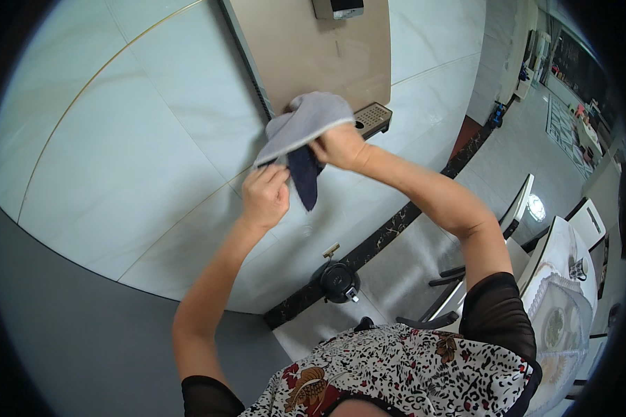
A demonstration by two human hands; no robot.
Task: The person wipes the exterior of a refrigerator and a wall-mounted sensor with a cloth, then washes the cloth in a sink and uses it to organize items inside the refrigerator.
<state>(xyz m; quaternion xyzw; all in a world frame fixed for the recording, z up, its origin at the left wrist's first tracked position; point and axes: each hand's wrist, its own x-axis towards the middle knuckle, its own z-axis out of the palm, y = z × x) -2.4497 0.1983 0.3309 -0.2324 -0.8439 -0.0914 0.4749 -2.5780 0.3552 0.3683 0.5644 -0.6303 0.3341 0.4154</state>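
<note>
A light grey cloth [310, 114] with a pale edge hangs in front of a beige wall-mounted panel. Dark navy fabric [304, 177] dangles beneath it to a point; whether it is the cloth's other side or a separate piece, I cannot tell. My right hand [344, 146] grips the cloth's right edge, its fingers partly hidden. With fingers curled, my left hand [266, 195] holds the lower left corner. Behind the cloth, the beige panel [313, 57], apparently a water dispenser, carries a drip tray [375, 119] with a perforated top at its lower edge.
A dark box-shaped fitting [338, 8] juts from the panel's top. Marbled white tiles [135, 156] cover the wall. Below, a round black appliance [339, 282] sits by the dark skirting. To the right are white chairs [516, 206] and a table with a mesh food cover [561, 318] and a cup [579, 269].
</note>
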